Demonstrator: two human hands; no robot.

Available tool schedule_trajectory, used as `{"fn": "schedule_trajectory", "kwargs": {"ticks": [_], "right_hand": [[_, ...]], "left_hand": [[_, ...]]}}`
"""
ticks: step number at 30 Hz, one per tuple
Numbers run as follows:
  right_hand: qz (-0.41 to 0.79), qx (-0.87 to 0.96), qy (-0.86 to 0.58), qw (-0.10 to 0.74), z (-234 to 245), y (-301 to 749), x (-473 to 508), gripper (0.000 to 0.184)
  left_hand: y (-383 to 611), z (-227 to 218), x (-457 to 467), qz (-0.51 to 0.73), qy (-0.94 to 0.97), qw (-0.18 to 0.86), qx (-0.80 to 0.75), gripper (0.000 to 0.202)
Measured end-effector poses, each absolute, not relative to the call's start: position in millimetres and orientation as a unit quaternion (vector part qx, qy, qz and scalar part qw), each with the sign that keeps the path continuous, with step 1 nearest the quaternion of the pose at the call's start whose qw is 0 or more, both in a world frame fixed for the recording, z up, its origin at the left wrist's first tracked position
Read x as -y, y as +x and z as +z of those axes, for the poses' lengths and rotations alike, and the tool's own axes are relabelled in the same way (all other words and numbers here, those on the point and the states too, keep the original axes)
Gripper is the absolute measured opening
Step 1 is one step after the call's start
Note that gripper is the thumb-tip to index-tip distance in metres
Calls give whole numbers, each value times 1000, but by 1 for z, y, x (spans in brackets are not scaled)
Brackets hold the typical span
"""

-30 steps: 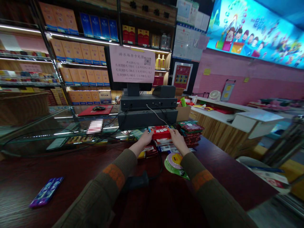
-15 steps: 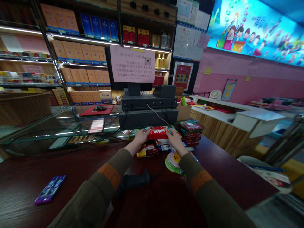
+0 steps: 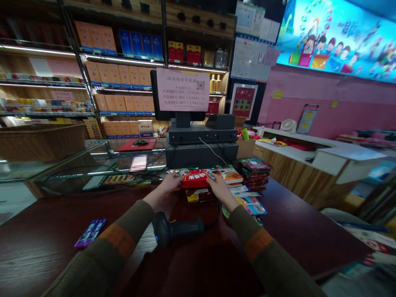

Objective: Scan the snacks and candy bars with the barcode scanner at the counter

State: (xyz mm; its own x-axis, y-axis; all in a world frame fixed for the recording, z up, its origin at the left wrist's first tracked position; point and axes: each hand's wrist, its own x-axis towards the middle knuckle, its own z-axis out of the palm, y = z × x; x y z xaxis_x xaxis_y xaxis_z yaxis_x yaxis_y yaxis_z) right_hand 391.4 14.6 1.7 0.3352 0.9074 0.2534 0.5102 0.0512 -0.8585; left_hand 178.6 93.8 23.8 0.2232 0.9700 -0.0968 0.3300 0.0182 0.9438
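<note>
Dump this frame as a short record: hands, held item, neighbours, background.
left_hand: left hand on the packet's left end
right_hand: right hand on its right end
held_item: red packet, lifted or resting unclear
right_of_item: white-and-orange box, then packet stack
between_forearms: handheld scanner on dark counter
left_of_left_sleeve: purple packet
background: monitor with pink sign

Glossy red packet [image 3: 194, 179]; smooth wood-look tabletop [image 3: 300, 225]; matt plastic scanner [image 3: 185, 228]; rough woven basket [image 3: 43, 142]
</note>
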Motion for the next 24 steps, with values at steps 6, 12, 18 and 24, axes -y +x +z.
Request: {"fn": "schedule_trajectory", "kwargs": {"ticks": [6,12,18,24], "right_hand": [[195,566,-645,475,-2,380,-3,40],[166,583,-684,406,-2,373,5,39],[98,566,-742,345,-7,381,11,43],[56,597,-743,297,-6,387,13,40]], "left_hand": [[158,12,-83,329,614,497,-518,13],[154,3,-70,322,604,527,-503,19],[164,6,-61,299,614,557,-472,28],[163,11,-60,258,631,567,-463,43]]}}
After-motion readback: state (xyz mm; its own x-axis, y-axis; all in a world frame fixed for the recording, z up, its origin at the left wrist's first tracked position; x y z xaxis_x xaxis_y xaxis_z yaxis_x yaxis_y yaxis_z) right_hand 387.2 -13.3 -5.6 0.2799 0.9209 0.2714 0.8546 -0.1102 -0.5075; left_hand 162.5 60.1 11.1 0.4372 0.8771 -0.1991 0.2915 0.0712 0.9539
